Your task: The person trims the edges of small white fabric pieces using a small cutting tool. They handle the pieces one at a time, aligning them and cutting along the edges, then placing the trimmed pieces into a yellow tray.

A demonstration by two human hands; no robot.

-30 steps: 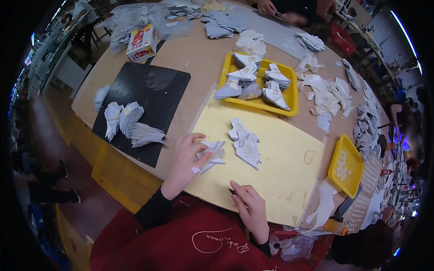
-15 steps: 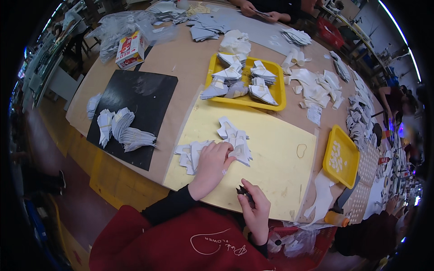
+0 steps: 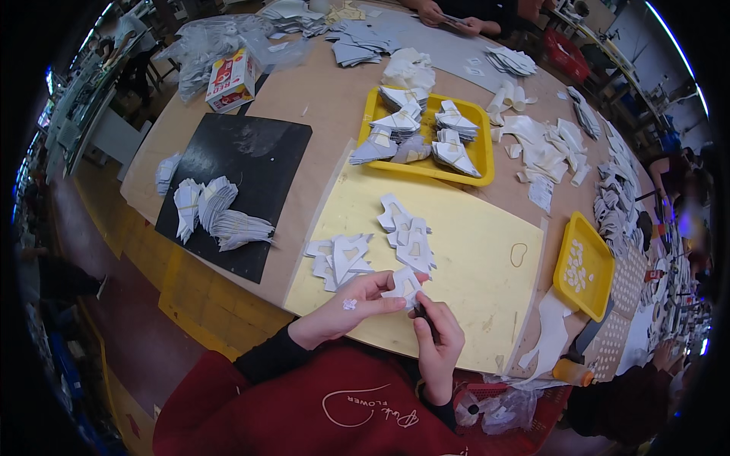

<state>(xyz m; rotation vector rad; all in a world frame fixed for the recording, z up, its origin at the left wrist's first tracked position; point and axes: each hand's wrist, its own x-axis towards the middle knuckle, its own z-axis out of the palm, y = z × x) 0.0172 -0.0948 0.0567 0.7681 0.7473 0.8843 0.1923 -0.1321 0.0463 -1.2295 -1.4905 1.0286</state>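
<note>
My left hand point(image 3: 344, 310) grips a small white cut piece point(image 3: 404, 284) with an opening in its middle, raised over the near edge of the yellow sheet point(image 3: 471, 304). Close beside it, my right hand point(image 3: 441, 340) is closed around a small black tool point(image 3: 427, 322), probably thread snips, its tip at the piece's right edge. Fingers hide most of the tool. Beyond my hands, two loose groups of similar white pieces lie on the sheet: one pile point(image 3: 339, 258) to the left, another pile point(image 3: 411, 239) farther off.
A yellow tray point(image 3: 480, 178) holds several banded stacks. Banded bundles point(image 3: 215, 209) lie on a black board point(image 3: 262, 144) at left. A smaller yellow tray point(image 3: 606, 292) contains little white bits. A rubber band point(image 3: 518, 254) rests on the sheet. Across the table are another person's hands point(image 3: 452, 21).
My left hand has lifted a white piece from the piles and drawn it toward me. The right hand has brought the black tool up to it. The view has shifted slightly.
</note>
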